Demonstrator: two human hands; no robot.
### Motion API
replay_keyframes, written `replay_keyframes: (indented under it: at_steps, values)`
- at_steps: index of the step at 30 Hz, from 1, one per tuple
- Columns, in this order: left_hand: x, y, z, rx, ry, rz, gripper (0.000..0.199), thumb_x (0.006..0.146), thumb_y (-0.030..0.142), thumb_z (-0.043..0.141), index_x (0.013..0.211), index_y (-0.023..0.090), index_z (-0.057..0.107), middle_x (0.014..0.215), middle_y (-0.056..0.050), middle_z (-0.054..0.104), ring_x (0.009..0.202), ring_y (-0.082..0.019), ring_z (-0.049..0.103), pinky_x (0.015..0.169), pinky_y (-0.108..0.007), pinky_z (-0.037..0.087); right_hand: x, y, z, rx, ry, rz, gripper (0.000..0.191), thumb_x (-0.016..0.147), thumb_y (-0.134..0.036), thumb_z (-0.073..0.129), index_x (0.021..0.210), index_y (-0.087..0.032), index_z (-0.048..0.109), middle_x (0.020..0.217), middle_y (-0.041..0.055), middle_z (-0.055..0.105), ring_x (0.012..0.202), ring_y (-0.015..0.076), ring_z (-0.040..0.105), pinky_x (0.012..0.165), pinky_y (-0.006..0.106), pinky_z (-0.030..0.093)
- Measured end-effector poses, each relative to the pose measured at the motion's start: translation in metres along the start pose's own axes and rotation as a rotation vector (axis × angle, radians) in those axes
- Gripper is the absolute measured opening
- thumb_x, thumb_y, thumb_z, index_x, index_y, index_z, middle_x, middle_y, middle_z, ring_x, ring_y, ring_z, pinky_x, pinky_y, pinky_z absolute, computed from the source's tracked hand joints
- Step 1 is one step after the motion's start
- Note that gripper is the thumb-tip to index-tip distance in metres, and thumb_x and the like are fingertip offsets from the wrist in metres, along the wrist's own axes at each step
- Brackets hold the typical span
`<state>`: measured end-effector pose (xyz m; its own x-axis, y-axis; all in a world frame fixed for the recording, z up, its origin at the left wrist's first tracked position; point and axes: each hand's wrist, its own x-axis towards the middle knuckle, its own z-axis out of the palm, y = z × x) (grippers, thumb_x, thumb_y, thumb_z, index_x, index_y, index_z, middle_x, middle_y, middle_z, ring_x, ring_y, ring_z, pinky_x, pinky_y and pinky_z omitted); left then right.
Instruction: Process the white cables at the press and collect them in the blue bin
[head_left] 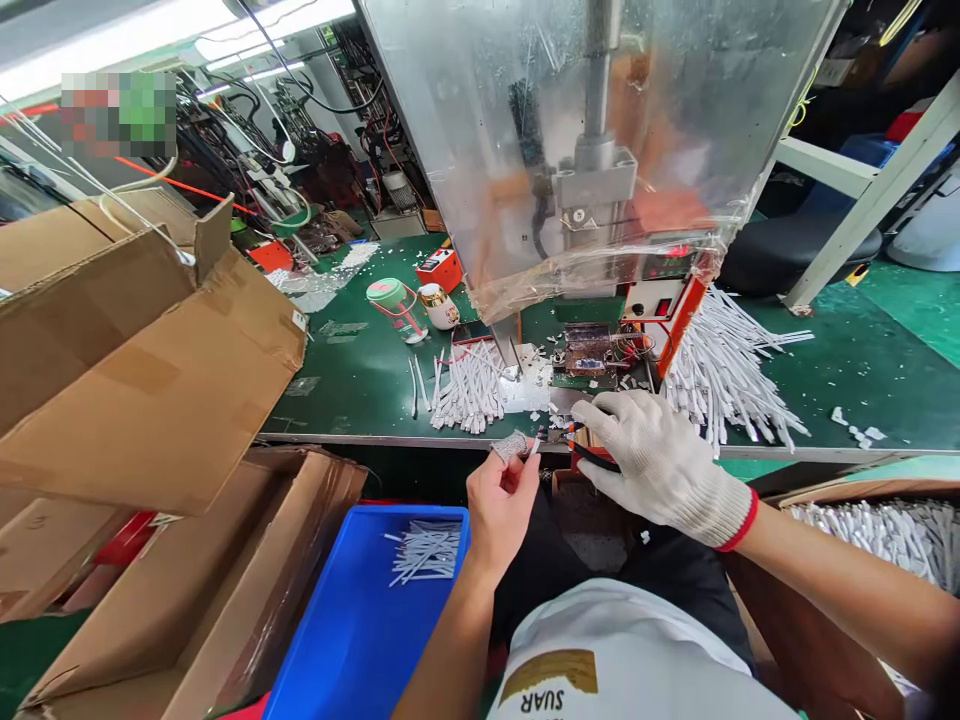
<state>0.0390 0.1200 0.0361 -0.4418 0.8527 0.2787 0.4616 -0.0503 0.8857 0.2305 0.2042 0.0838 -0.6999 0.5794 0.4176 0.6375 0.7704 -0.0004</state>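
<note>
My left hand (pixel 501 505), bare with a grey wrap round one finger, pinches a small white strip (pixel 535 447) at the table's front edge. My right hand (pixel 667 465), in a white knitted glove with a red cuff, is closed round a pair of cutting pliers (pixel 596 458) with black and orange handles. The jaws of the pliers are close to the strip's tip; whether they touch it I cannot tell. Just beyond my hands, a pile of white strips (pixel 469 390) lies on the green table (pixel 345 385). More white strips (pixel 731 375) are heaped to the right.
A press behind a clear plastic guard (pixel 525 150) stands ahead, white scraps around its base. A blue bin (pixel 352 600) with strips is at lower left, beside cardboard boxes (pixel 150 370). A cup (pixel 394 305) sits on the table. A carton of white pieces (pixel 892 535) is at right.
</note>
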Motion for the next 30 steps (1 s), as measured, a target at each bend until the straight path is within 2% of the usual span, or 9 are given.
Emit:
replay_keyframes:
  at_steps: [3, 6, 12, 16, 19, 21, 25, 30]
  values:
    - [0.000, 0.003, 0.001, 0.047, 0.010, 0.045, 0.017, 0.086, 0.028, 0.063, 0.091, 0.016, 0.073, 0.059, 0.005, 0.045, 0.052, -0.008, 0.040, 0.053, -0.020, 0.036, -0.001, -0.001, -0.003, 0.008, -0.049, -0.011, 0.050, 0.088, -0.046, 0.062, 0.130, -0.020, 0.057, 0.119, 0.0136, 0.059, 0.102, 0.0304, 0.053, 0.087, 0.043, 0.041]
    - [-0.002, 0.002, 0.001, 0.034, 0.001, 0.029, 0.017, 0.085, 0.029, 0.064, 0.091, 0.016, 0.073, 0.059, 0.005, 0.046, 0.053, -0.008, 0.040, 0.054, -0.021, 0.037, -0.002, -0.003, -0.006, 0.014, -0.098, -0.009, 0.046, 0.088, -0.045, 0.062, 0.127, -0.020, 0.059, 0.114, 0.0137, 0.060, 0.100, 0.0296, 0.054, 0.084, 0.040, 0.042]
    - [-0.005, -0.003, 0.002, -0.214, -0.102, -0.206, 0.024, 0.083, 0.034, 0.066, 0.097, 0.016, 0.071, 0.058, 0.006, 0.043, 0.051, -0.008, 0.040, 0.050, -0.020, 0.035, -0.009, -0.001, -0.005, 0.043, -0.128, -0.007, 0.036, 0.092, -0.043, 0.059, 0.121, -0.022, 0.062, 0.102, 0.0116, 0.063, 0.091, 0.0247, 0.059, 0.073, 0.031, 0.043]
    - [-0.004, -0.005, 0.005, -0.414, -0.147, -0.286, 0.025, 0.081, 0.037, 0.069, 0.094, 0.015, 0.070, 0.054, 0.007, 0.043, 0.044, -0.006, 0.037, 0.044, -0.018, 0.030, -0.016, 0.003, 0.005, 0.149, -0.041, 0.057, 0.038, 0.094, -0.048, 0.055, 0.120, -0.021, 0.062, 0.100, 0.0096, 0.065, 0.086, 0.0216, 0.062, 0.072, 0.029, 0.045]
    - [-0.003, -0.005, 0.008, -0.548, -0.160, -0.357, 0.026, 0.079, 0.038, 0.071, 0.092, 0.016, 0.069, 0.054, 0.008, 0.043, 0.041, -0.004, 0.034, 0.040, -0.018, 0.024, -0.018, 0.008, 0.010, 0.201, 0.092, 0.114, 0.042, 0.095, -0.050, 0.053, 0.123, -0.020, 0.060, 0.106, 0.0093, 0.065, 0.087, 0.0211, 0.063, 0.073, 0.031, 0.047]
    - [-0.003, -0.005, 0.009, -0.596, -0.164, -0.390, 0.027, 0.078, 0.038, 0.072, 0.092, 0.015, 0.068, 0.053, 0.009, 0.042, 0.040, -0.003, 0.033, 0.039, -0.018, 0.021, -0.017, 0.009, 0.010, 0.176, 0.122, 0.082, 0.044, 0.093, -0.049, 0.056, 0.125, -0.019, 0.059, 0.111, 0.0104, 0.064, 0.094, 0.0238, 0.061, 0.078, 0.034, 0.048]
    - [-0.002, -0.001, 0.013, -0.626, -0.157, -0.413, 0.031, 0.075, 0.039, 0.074, 0.093, 0.015, 0.067, 0.052, 0.009, 0.042, 0.040, -0.003, 0.032, 0.039, -0.018, 0.020, -0.012, 0.007, 0.005, 0.092, 0.036, 0.019, 0.045, 0.089, -0.044, 0.062, 0.126, -0.019, 0.060, 0.117, 0.0119, 0.062, 0.103, 0.0284, 0.057, 0.087, 0.041, 0.045]
    - [0.000, 0.000, 0.015, -0.678, -0.158, -0.477, 0.031, 0.074, 0.038, 0.075, 0.091, 0.015, 0.064, 0.048, 0.010, 0.040, 0.040, -0.004, 0.030, 0.039, -0.019, 0.017, -0.010, 0.004, 0.007, 0.080, -0.006, 0.022, 0.045, 0.089, -0.045, 0.061, 0.126, -0.018, 0.060, 0.117, 0.0125, 0.061, 0.103, 0.0284, 0.056, 0.088, 0.042, 0.044]
